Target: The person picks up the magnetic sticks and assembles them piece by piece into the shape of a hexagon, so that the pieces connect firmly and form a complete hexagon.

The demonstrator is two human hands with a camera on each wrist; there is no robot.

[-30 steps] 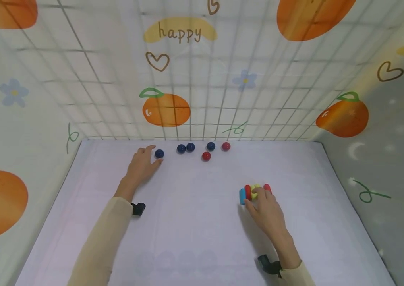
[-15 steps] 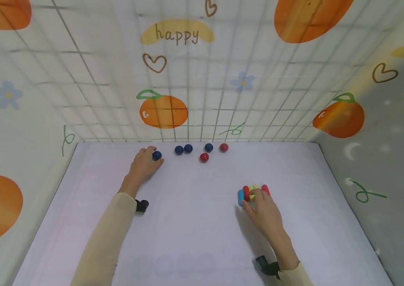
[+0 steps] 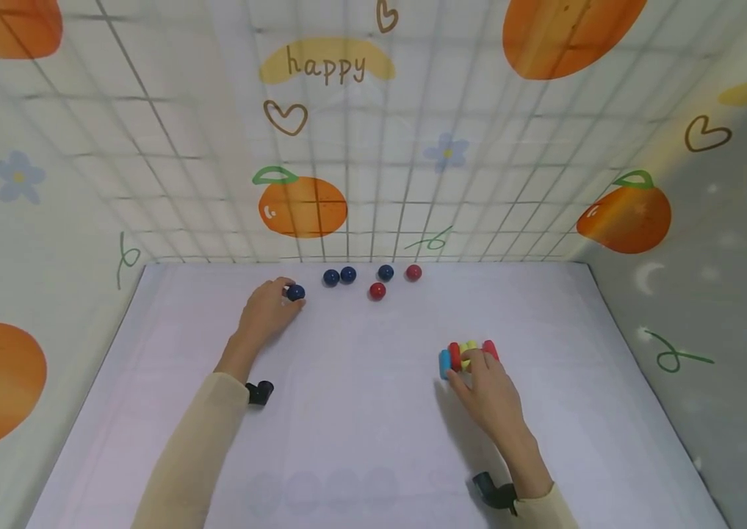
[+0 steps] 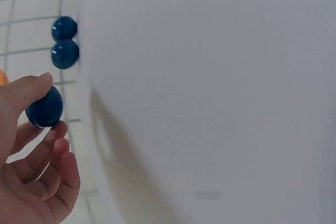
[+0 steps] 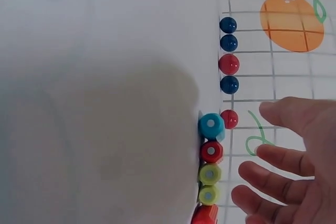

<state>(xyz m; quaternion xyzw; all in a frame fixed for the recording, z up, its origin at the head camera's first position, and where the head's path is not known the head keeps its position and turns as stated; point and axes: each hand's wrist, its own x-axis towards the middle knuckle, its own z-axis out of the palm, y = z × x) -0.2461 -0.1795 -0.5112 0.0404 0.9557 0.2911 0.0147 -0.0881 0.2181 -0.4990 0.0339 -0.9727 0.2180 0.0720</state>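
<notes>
At the far left of the row of balls, my left hand [image 3: 266, 312] pinches a glossy dark blue ball [image 3: 296, 292] between thumb and fingertips. In the left wrist view, this blue ball [image 4: 44, 108] shows between the thumb and a finger, the other fingers curling below it. My right hand [image 3: 493, 389] hovers relaxed over a row of short coloured sticks, its fingers spread and holding nothing. In the right wrist view, the row has a blue stick [image 5: 211, 125], a red stick [image 5: 211, 151], two yellow-green sticks [image 5: 209, 173] and another red stick [image 5: 206, 215].
Along the back of the white table [image 3: 347, 411] lie two touching blue balls [image 3: 331, 278], another blue ball [image 3: 385, 272], a red ball [image 3: 414, 272] and a nearer red ball [image 3: 377, 292]. A printed curtain and wire grid rise behind the back edge.
My left thumb and fingers have come together on the leftmost blue ball and drawn it slightly towards me. The right hand stays over the sticks. The head view has shifted slightly.
</notes>
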